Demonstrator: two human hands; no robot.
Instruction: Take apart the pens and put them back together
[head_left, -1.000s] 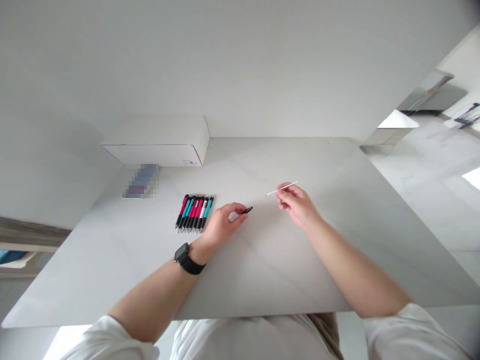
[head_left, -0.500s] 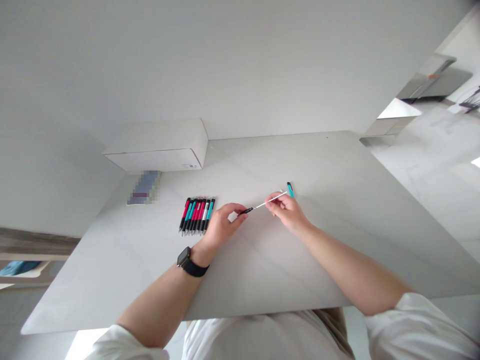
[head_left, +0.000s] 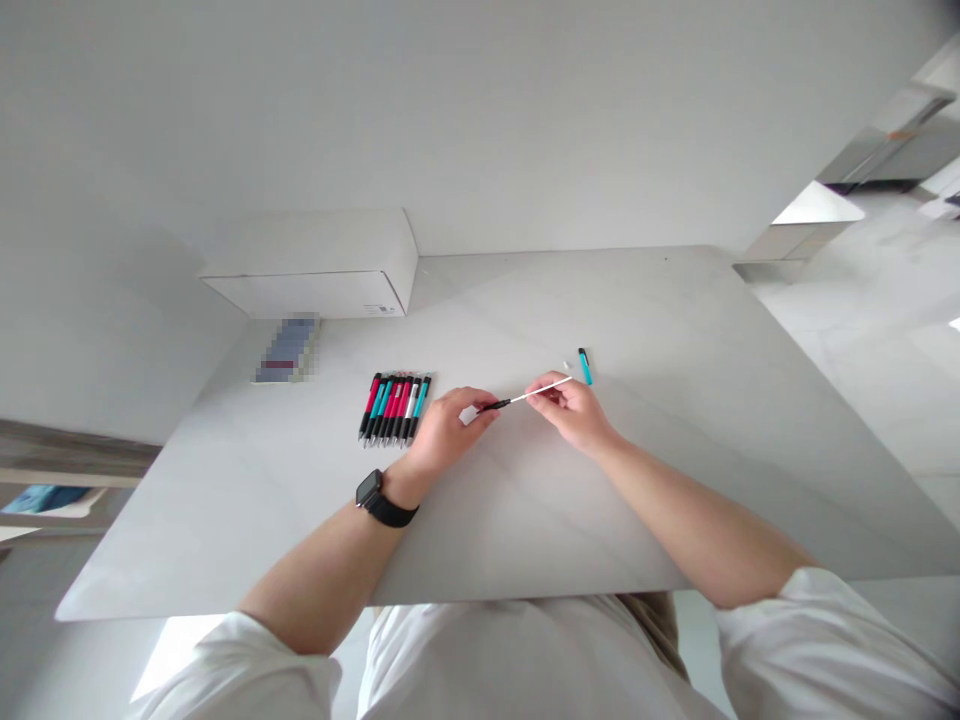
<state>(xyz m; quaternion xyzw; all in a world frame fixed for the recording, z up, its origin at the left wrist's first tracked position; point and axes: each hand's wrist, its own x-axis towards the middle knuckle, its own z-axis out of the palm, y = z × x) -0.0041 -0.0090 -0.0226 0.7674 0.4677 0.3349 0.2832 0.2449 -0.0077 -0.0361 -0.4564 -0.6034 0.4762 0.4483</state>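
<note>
Two hands at a pale table (head_left: pixel 525 520), seen from above. Your left hand (head_left: pixel 450 425) is closed in a pinch, thumb and forefinger clamped on a black pen grip (head_left: pixel 495 405). Your right hand (head_left: pixel 574 408) is likewise closed, its fingertips clamped on a thin white refill (head_left: pixel 544 388). The two parts lie between the hands, over the middle of the table, nearly end to end; the refill's near end meets the mouth of the grip, though you cannot tell here how far it sits inside.

For a clean fit, let the left hand act as the fixed support and the right as the guide. Hold both parts on one straight line, since a slanted refill would probably catch on the rim. Pinch the refill near the joint and feed it gently, as so slender a rod is likely to bow under a hard push. If it binds, ease back and realign.

Just beyond the right hand lie a teal pen barrel (head_left: pixel 586 367) and, beside it, a small white piece (head_left: pixel 567 365); mind your knuckles there. The row of pens (head_left: pixel 394 408) lies just beside your left hand; leave that wrist room.
</note>
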